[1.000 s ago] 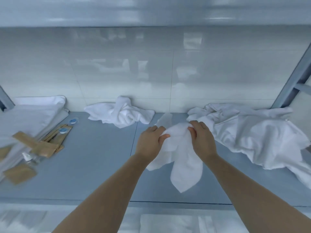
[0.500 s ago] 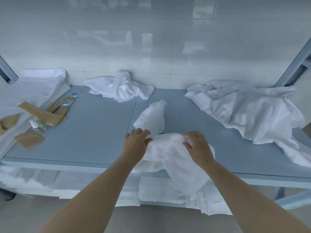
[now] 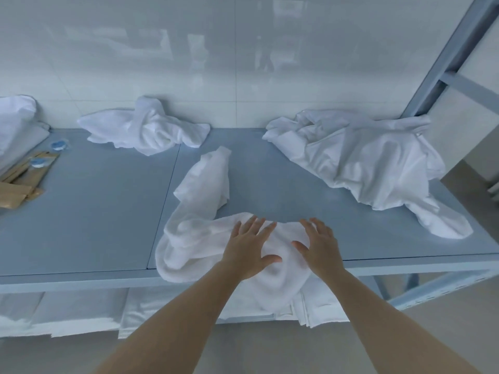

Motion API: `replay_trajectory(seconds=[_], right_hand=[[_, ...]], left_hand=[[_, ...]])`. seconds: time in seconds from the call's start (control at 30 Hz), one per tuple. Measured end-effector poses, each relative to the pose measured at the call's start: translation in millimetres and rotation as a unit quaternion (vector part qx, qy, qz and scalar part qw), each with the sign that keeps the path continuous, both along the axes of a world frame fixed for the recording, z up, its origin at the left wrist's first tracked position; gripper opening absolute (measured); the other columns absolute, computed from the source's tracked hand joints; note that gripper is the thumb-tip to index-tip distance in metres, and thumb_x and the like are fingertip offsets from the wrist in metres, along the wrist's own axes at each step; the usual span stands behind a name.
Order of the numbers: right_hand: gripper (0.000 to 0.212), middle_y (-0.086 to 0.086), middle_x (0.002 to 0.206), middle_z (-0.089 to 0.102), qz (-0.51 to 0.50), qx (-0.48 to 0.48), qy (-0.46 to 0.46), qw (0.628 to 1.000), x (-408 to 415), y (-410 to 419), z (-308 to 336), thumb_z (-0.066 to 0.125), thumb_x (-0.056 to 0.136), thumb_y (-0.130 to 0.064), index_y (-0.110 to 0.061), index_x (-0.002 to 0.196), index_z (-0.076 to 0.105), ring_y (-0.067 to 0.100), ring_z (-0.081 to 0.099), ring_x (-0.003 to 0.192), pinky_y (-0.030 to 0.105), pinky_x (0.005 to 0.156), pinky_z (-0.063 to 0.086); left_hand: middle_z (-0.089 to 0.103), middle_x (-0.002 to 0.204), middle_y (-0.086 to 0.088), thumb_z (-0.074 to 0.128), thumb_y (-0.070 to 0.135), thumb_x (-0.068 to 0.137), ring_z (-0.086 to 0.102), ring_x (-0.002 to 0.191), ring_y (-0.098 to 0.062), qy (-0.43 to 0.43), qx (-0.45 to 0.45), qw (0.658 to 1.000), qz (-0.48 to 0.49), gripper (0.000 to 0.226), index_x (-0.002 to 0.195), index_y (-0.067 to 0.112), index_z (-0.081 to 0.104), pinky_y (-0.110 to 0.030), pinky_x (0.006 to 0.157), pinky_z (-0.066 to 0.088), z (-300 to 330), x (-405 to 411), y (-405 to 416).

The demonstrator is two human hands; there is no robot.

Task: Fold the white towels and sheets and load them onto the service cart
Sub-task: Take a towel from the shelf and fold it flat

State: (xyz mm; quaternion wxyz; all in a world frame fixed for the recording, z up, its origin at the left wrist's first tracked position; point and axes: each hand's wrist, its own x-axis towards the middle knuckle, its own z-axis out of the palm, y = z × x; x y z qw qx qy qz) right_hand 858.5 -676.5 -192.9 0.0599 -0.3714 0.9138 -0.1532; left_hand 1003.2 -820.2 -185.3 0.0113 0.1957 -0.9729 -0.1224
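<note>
Both hands are lying flat on the white towel, left hand and right hand with fingers spread, no grip on it, likely pressing it flat for folding. Towel is sitting rumpled at the tabletop front edge, one end hanging over it.

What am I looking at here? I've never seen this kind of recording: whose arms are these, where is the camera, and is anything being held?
No machine: a person wears a camera on the head, looking down at their own bare arms. The left hand and right hand lie flat, fingers spread, on a crumpled white terry towel that hangs over the front edge of a grey-blue metal shelf. Nothing is gripped. Farther back lie another crumpled white towel and a rumpled white sheet; brown paper packets sit at the left.
</note>
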Motion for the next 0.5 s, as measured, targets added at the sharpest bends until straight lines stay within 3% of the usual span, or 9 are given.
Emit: replay_trajectory(seconds=[0.13, 0.23, 0.4, 0.5], right_hand=[[0.067, -0.001, 0.14, 0.04, -0.026, 0.096, 0.044, 0.994, -4.6, -2.0, -11.4, 0.052, 0.089, -0.057, -0.027, 0.145, 0.032, 0.023, 0.035, 0.125, 0.035, 0.094, 0.032], [0.062, 0.003, 0.125, 0.047, -0.073, 0.104, 0.031, 0.991, -1.4, -6.1, -16.6, 0.055, 0.088, -0.055, -0.022, 0.138, 0.038, 0.025, 0.043, 0.116, 0.035, 0.089, 0.034], [0.038, 0.004, 0.119, 0.059, -0.057, -0.035, -0.064, 0.996, 4.8, -10.2, -11.1, 0.06, 0.09, -0.021, -0.015, 0.127, 0.054, 0.026, 0.057, 0.105, 0.031, 0.086, 0.041], [0.037, 0.003, 0.111, 0.062, -0.002, -0.16, -0.077, 0.984, 13.5, -8.2, 5.7, 0.063, 0.086, -0.004, -0.015, 0.122, 0.063, 0.024, 0.061, 0.096, 0.02, 0.078, 0.039]], left_hand=[[0.003, 0.162, 0.005, 0.044, 0.067, 0.088, -0.007, 0.149, -0.02, -0.063, -0.006, 0.998, -0.004, 0.08, 0.152, 0.034, 0.01, -0.045, 0.119, -0.002, -26.0, -5.4, 6.2], [0.005, 0.162, 0.005, 0.042, 0.068, 0.088, -0.004, 0.149, -0.02, -0.059, -0.027, 0.998, 0.002, 0.077, 0.152, 0.034, 0.015, -0.045, 0.118, 0.003, -35.6, -2.6, 11.2], [0.011, 0.161, 0.004, 0.042, 0.068, 0.088, 0.001, 0.149, -0.019, -0.045, -0.005, 0.999, 0.007, 0.074, 0.15, 0.033, 0.021, -0.044, 0.118, 0.007, -28.9, -4.5, 16.6], [0.019, 0.16, 0.005, 0.047, 0.068, 0.085, 0.012, 0.147, -0.018, 0.038, 0.021, 0.999, 0.008, 0.08, 0.15, 0.031, 0.021, -0.042, 0.118, 0.015, -8.5, -7.3, 17.2]])
